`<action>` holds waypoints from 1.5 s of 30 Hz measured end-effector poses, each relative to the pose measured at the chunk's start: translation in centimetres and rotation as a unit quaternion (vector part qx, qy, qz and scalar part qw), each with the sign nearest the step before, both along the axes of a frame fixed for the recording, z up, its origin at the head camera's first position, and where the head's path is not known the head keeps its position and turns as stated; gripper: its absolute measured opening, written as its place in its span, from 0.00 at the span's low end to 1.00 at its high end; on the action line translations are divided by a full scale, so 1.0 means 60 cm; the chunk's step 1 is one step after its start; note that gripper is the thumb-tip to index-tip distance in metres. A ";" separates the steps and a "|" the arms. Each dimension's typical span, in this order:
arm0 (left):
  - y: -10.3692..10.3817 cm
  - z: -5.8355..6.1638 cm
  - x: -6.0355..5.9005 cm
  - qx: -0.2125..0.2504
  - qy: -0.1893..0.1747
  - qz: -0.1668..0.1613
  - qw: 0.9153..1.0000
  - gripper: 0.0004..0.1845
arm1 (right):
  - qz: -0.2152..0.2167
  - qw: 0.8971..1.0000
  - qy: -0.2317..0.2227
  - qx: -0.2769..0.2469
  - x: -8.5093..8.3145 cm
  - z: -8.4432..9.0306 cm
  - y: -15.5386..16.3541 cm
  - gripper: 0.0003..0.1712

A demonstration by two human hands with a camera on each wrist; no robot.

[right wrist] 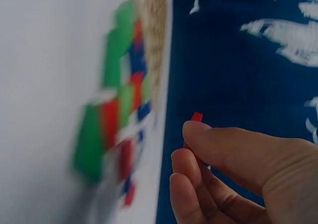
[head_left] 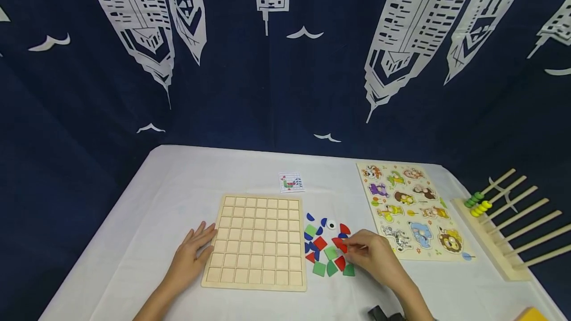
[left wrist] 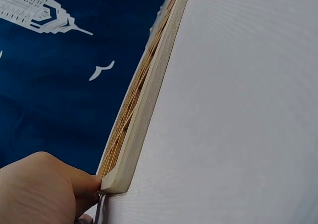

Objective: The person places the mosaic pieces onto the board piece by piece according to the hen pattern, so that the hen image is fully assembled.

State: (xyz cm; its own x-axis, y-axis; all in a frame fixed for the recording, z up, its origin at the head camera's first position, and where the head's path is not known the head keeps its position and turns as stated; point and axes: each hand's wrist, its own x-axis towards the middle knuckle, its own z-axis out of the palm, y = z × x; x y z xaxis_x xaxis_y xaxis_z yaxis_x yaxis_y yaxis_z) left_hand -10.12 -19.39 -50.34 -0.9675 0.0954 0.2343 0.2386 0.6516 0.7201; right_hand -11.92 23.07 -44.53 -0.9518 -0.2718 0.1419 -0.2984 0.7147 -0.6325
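- I have a small red tile (right wrist: pixel 196 117) pinched in my right hand (head_left: pixel 376 259), thumb on one face and the first fingers (right wrist: pixel 191 164) curled against the other. It sits just above the loose pile of tiles (head_left: pixel 327 249), near the front edge of the desk (head_left: pixel 147 197) and right of centre.
- The head view shows the tile as a flat red piece at my fingertips; the right wrist view shows only its top corner above the thumb.
- Handling judgement: the tile looks thin, rigid and very light, with a smooth painted face. I expect it to slip or pivot if pinched by one corner alone.
- Recommended hold: pinch across the two flat faces near the middle, leaving the edges free. Light pressure should do; it does not look fragile.
- My left hand (head_left: pixel 194 254) lies flat on the desk, fingers straight and holding nothing, its fingertips against the left edge of the wooden grid board (head_left: pixel 256 241). The left wrist view shows a finger touching the board's near corner.
- The board looks stiff and heavier than the tiles. It lies flat near the front edge, with the pile just beside its right edge.
- A small pattern card (head_left: pixel 291 182) lies behind the board, an animal puzzle (head_left: pixel 412 209) towards the right edge, and a wooden bead rack (head_left: pixel 506 224) at the right edge.
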 end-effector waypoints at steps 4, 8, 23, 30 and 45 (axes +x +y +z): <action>-0.004 0.000 0.002 -0.003 0.004 -0.001 1.000 0.21 | 0.044 0.999 0.019 -0.011 -0.024 0.033 -0.073 0.10; -0.005 0.000 0.004 -0.005 0.003 -0.001 1.000 0.21 | 0.102 0.992 0.061 -0.030 -0.056 0.049 -0.165 0.09; -0.002 -0.001 0.003 -0.021 0.014 0.005 1.000 0.22 | 0.192 0.981 0.017 0.035 -0.142 0.005 -0.413 0.07; -0.003 0.000 0.003 -0.023 0.007 0.001 1.000 0.22 | 0.180 0.982 -0.009 0.046 -0.149 -0.010 -0.431 0.07; -0.002 -0.001 0.002 -0.031 0.012 0.008 0.999 0.23 | 0.169 0.985 -0.027 0.026 -0.148 -0.012 -0.417 0.11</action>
